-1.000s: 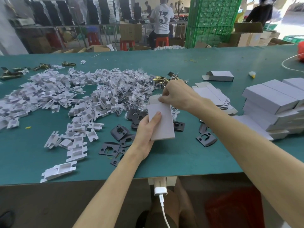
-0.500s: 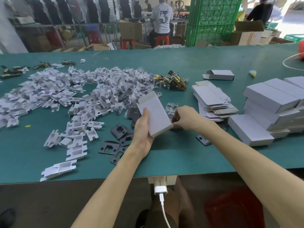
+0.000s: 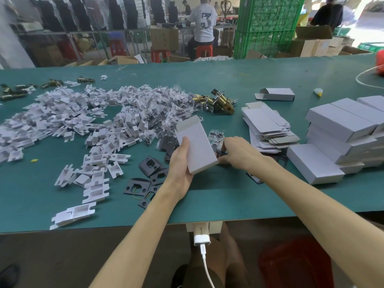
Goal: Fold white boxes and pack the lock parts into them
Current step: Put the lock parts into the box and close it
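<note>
One box (image 3: 196,144) was held up off the table (image 3: 228,196). The left hand (image 3: 180,161) gripped it, thumb on the top face and fingers curled under, and the grey flap at its far end stood open. Just right of the box the right hand (image 3: 239,151) lay low, its fingertips pinching one dark plate (image 3: 221,153). Left of the box lay about six more plates (image 3: 149,165), some overlapping. Behind the box sat a small cluster of brass latches (image 3: 220,101), three or four, hard to tell apart. Further left of the box spread a heap of white inserts (image 3: 72,121), too many to count, with clear screw bags (image 3: 166,113) mixed in on the side nearer the box. Right of the box stood one stack of flat blanks (image 3: 268,125), and beyond it a pile of closed boxes (image 3: 342,129), at least eight. One spare box (image 3: 277,94) lay alone behind the blanks.

The table was covered in green. Below the box, under the table's near edge, hung a white charger (image 3: 201,239) with its cable. Far behind the box stood stacked green crates (image 3: 268,26), a person (image 3: 202,23) seated on a red stool (image 3: 204,51), and brown cartons (image 3: 311,44).
</note>
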Tool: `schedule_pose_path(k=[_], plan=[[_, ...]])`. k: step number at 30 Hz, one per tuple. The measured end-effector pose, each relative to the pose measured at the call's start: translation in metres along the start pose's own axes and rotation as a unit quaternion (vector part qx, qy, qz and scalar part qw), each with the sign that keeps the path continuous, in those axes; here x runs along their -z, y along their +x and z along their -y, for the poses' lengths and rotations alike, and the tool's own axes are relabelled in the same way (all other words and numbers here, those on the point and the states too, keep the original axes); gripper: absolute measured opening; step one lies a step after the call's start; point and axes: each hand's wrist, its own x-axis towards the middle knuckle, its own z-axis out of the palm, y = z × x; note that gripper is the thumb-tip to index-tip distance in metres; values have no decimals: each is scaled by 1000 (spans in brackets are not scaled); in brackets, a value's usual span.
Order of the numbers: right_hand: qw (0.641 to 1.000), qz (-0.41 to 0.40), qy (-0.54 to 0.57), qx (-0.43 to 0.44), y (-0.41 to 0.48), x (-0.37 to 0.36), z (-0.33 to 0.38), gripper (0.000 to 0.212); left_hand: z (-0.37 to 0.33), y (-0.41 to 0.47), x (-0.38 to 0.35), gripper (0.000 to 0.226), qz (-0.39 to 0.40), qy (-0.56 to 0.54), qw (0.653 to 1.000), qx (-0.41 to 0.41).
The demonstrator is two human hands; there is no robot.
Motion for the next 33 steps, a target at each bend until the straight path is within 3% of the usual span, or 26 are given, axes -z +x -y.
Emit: schedule_pose_path(k=[6, 12, 17, 23, 29, 33], plan=[[1000, 8, 10, -5, -2, -2, -3, 38, 0, -1, 0, 36, 12, 3, 1000, -6], [998, -11, -53, 22, -15, -6, 8, 44, 0, -1, -1, 34, 12, 12, 1000, -17], [991, -50, -119, 44, -16, -8, 12, 19, 1, -2, -2, 35, 16, 19, 1000, -17], [981, -89, -156, 69, -16, -7, 7, 11, -1, -3, -3, 37, 12, 19, 1000, -19], [981, -142, -121, 43, -9, 0, -7, 9, -1, -4, -3, 40, 12, 11, 1000, -12], [989, -149, -5, 6, -6, 6, -17, 17, -2, -5, -2, 37, 11, 17, 1000, -8]])
